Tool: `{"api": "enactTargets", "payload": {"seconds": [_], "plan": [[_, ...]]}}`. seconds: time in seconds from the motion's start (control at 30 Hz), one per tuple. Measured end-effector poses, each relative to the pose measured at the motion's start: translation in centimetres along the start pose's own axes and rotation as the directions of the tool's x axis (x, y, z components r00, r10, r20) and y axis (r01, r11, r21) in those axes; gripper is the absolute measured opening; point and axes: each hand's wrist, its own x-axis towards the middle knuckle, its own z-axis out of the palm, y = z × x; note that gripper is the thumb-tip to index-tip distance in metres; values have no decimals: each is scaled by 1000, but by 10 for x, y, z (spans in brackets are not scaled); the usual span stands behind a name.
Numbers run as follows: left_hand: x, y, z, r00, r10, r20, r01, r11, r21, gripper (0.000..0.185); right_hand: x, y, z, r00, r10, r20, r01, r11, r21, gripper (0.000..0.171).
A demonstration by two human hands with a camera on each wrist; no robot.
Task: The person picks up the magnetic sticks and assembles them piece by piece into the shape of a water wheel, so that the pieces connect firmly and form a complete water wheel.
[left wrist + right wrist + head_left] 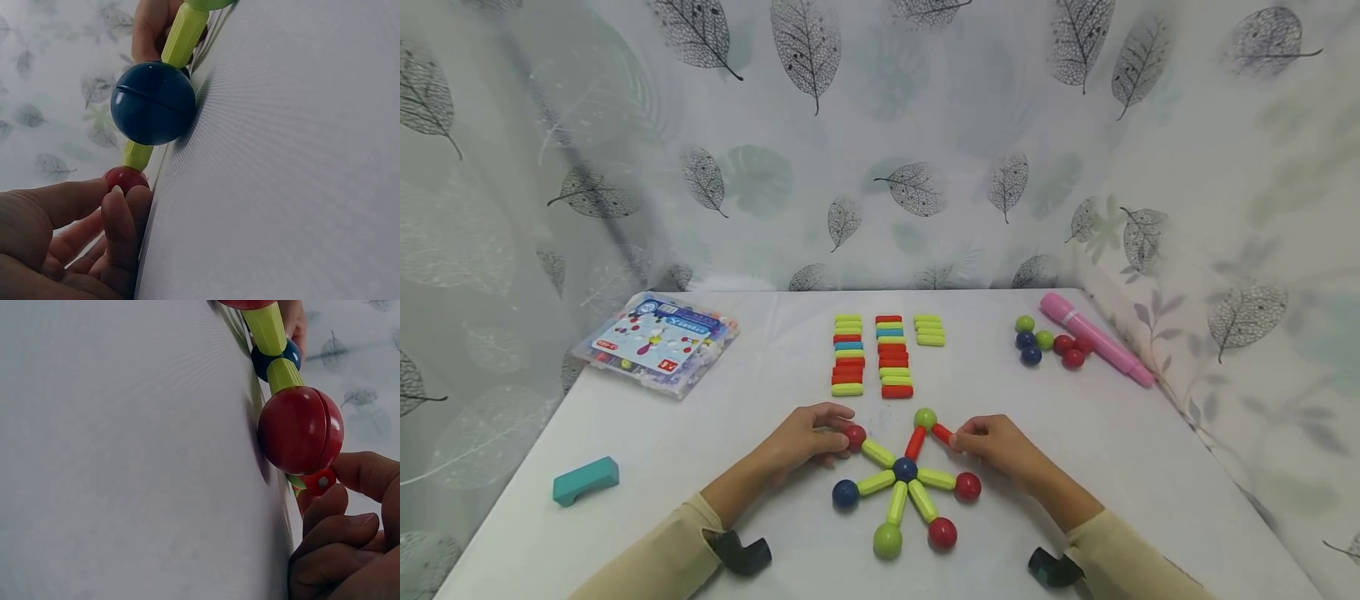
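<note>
A star of magnetic rods and balls lies flat on the white table (1112,467), built around a centre blue ball (905,469). My left hand (841,435) pinches the red ball (854,436) on the end of the upper-left green rod (877,453). In the left wrist view my fingertips (119,206) touch that red ball (127,179), behind a blue ball (153,103). My right hand (961,439) pinches a short red rod (942,432) that meets the top green ball (925,418). The right wrist view shows this rod's end (320,482) between my fingers, beside a big red ball (300,430).
Rows of spare rods (872,354) lie behind the star. A cluster of loose balls (1045,342) and a pink marker (1093,337) sit at the back right. A toy box (655,342) is at the back left and a teal block (585,480) at the left. Leaf-print curtains enclose the table.
</note>
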Motion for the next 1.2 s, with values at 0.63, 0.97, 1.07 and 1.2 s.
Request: {"api": "enactTargets", "payload": {"seconds": [0.63, 0.97, 1.07, 1.2], "plan": [[1, 0, 0, 1000, 9, -8, -9, 1000, 22, 47, -23, 4, 3, 997, 17, 73, -18, 1000, 14, 24], [1, -1, 1, 1000, 8, -11, -8, 1000, 30, 47, -24, 6, 4, 997, -7, 78, 7, 1000, -5, 27], [1, -1, 1, 1000, 8, -8, -7, 1000, 28, 46, -22, 7, 4, 995, -35, 88, 38, 999, -24, 25], [-1, -1, 1, 1000, 9, 2, -9, 1000, 24, 46, -17, 3, 2, 996, -56, 66, 62, 994, -93, 21]]}}
